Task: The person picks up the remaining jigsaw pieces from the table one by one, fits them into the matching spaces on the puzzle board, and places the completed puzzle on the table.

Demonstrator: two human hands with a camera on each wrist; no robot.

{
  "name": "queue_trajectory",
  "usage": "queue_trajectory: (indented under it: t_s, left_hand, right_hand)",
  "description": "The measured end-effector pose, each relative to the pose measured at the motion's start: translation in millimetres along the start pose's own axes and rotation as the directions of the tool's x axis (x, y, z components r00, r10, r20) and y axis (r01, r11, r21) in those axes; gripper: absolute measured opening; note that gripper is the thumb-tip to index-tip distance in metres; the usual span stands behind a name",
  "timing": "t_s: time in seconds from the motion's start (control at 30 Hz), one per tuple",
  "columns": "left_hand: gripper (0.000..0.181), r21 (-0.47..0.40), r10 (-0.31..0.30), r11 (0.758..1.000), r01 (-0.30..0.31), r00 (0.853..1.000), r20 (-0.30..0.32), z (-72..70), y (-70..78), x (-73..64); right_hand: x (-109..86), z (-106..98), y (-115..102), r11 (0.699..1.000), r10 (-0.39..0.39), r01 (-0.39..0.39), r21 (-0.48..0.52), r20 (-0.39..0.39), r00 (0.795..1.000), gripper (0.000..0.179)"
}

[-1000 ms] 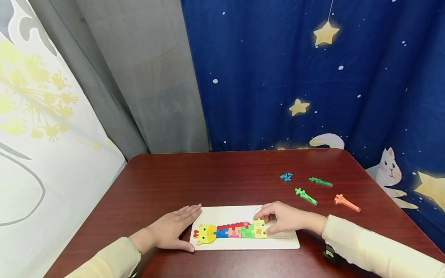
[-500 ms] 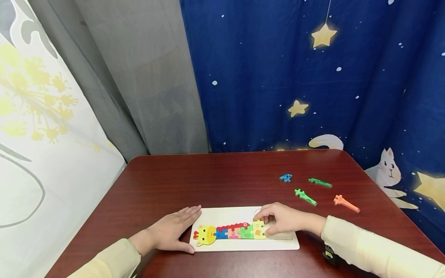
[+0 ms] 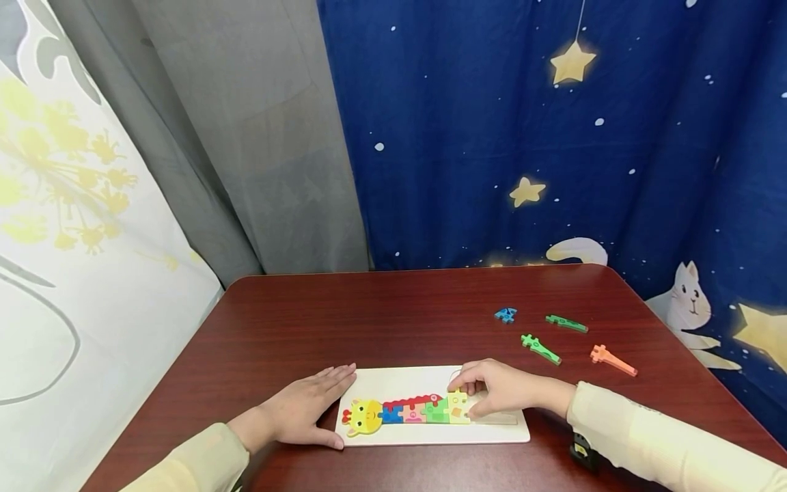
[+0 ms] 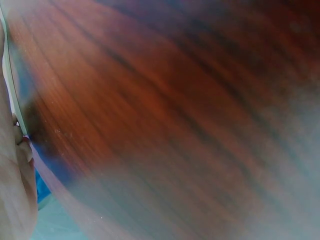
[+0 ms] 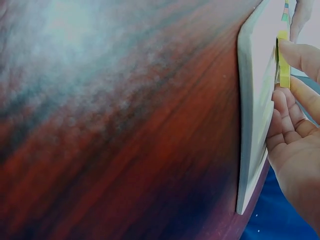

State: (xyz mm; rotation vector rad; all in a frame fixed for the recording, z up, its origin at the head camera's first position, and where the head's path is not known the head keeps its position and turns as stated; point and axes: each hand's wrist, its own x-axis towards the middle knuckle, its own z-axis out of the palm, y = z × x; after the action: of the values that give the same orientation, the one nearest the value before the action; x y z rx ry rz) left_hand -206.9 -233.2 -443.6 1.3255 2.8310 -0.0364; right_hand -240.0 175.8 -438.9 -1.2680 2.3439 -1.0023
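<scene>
A white puzzle board (image 3: pixel 406 378) lies near the table's front, bearing a yellow giraffe head (image 3: pixel 364 417), a red mane strip and blue, pink and green pieces in a row. My right hand (image 3: pixel 501 387) pinches a yellow puzzle piece (image 3: pixel 458 410) at the right end of this row. In the right wrist view the yellow piece (image 5: pixel 284 60) stands slightly proud of the board between thumb and finger. With fingers extended, my left hand (image 3: pixel 302 406) rests at the board's left edge. Only part of the left hand (image 4: pixel 15 185) shows in the left wrist view.
Loose puzzle pieces lie on the dark red table (image 3: pixel 344 314) at the right: a blue one (image 3: pixel 506 315), a dark green one (image 3: pixel 567 323), a light green one (image 3: pixel 541 348) and an orange one (image 3: pixel 613 360). Curtains hang behind the table.
The head view has shifted very slightly. Both hands and the yellow puzzle piece stay practically where they were.
</scene>
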Motion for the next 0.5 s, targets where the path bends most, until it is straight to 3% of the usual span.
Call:
queue_trajectory:
  t_s: [0.5]
  left_hand:
    - [0.106, 0.010, 0.004, 1.000, -0.004, 1.000, -0.003, -0.4, 0.8, -0.2]
  right_hand:
    - [1.8, 2.2, 4.9, 1.000, 0.012, -0.012, 0.026, -0.006, 1.000, 0.040]
